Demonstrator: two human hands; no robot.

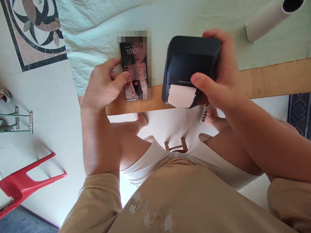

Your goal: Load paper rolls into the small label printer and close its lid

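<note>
Head view | left hand (103,82) pinches a lit phone (134,69) | right hand (225,76) clasps a black NIIMBOT device (190,61), rear fingertips hard to tell

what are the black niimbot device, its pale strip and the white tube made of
Black boxy NIIMBOT device: probably plastic, matte, with rounded edges. Pale rectangular strip: likely paper, matte, one edge uneven. White hollow tube: perhaps cardboard or rolled paper, dull, lower end ragged.

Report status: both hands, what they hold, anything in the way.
Left hand holding slim rectangular smartphone, screen lit. Right hand gripping black boxy NIIMBOT device, white paper at its near end. White cylindrical tube apart from both, nothing visibly blocking.
</note>
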